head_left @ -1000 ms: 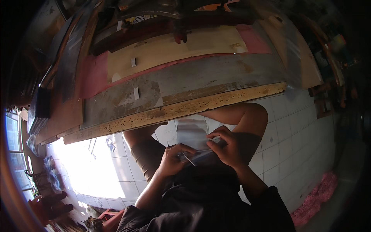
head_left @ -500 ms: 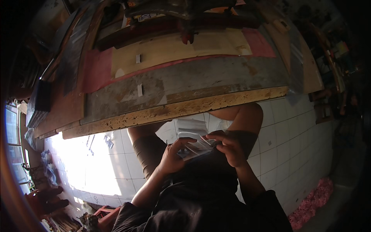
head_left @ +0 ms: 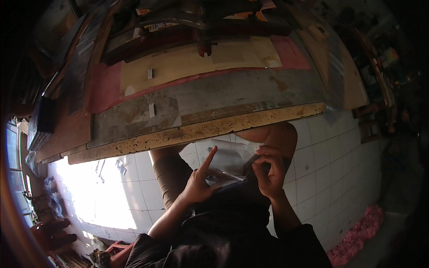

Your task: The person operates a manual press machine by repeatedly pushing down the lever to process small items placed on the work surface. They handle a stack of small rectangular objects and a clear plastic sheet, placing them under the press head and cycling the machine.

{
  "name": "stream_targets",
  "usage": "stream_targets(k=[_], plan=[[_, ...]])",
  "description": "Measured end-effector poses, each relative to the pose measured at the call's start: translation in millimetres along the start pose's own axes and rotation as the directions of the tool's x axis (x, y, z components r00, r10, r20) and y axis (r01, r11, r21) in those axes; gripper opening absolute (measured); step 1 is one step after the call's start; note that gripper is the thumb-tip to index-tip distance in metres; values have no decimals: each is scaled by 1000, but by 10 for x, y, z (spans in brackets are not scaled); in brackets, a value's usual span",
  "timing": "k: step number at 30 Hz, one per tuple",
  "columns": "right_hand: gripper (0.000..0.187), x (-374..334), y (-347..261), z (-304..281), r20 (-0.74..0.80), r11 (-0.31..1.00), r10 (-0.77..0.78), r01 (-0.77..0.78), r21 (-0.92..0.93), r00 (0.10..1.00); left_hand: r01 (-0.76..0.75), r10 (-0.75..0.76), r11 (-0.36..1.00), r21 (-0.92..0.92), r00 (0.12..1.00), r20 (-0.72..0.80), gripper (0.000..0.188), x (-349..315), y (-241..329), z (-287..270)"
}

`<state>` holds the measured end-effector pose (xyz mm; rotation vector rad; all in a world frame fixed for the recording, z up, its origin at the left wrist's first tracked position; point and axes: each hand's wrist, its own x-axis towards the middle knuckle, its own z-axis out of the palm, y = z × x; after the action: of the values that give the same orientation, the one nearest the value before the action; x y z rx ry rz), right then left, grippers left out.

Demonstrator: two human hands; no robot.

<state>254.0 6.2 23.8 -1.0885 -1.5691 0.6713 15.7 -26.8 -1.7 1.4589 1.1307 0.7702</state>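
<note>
Several clear plastic sheets or a plastic bag lie over my lap, bent upward and shiny; I cannot tell which kind. At their left edge is my left hand, its index finger stretched along the plastic and the other fingers curled at the edge, partly hidden. My right hand pinches the far right corner of the plastic between thumb and fingertips, with the other fingers bent. Both hands work below the near edge of a worn workbench.
On the bench lie a pink and cream sheet and two small pale strips, one of them a strip near the front. A dark metal frame with a red bar spans the back. Pink scraps heap on the tiled floor at right.
My right hand has shifted slightly and raised its fingers, and the plastic has spread out and curved upward. My left index finger has straightened. The whole view has shifted a little.
</note>
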Motion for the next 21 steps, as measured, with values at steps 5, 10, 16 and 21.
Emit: stream_targets(k=[5,10,16,21], plan=[[10,109,123,-363,257,989,133,-114,-89,957,38,-39,998,40,999,36,105,-50,-45,2],[10,38,642,-518,419,874,374,-465,138,827,73,-73,997,8,978,194,108,-86,39,-2],[10,50,475,-575,396,856,469,-517,15,789,70,-59,997,-40,974,219,112,-105,139,19],[14,96,185,-756,589,479,26,-528,702,808,11,-9,1000,-12,983,181,116,-61,132,30]])
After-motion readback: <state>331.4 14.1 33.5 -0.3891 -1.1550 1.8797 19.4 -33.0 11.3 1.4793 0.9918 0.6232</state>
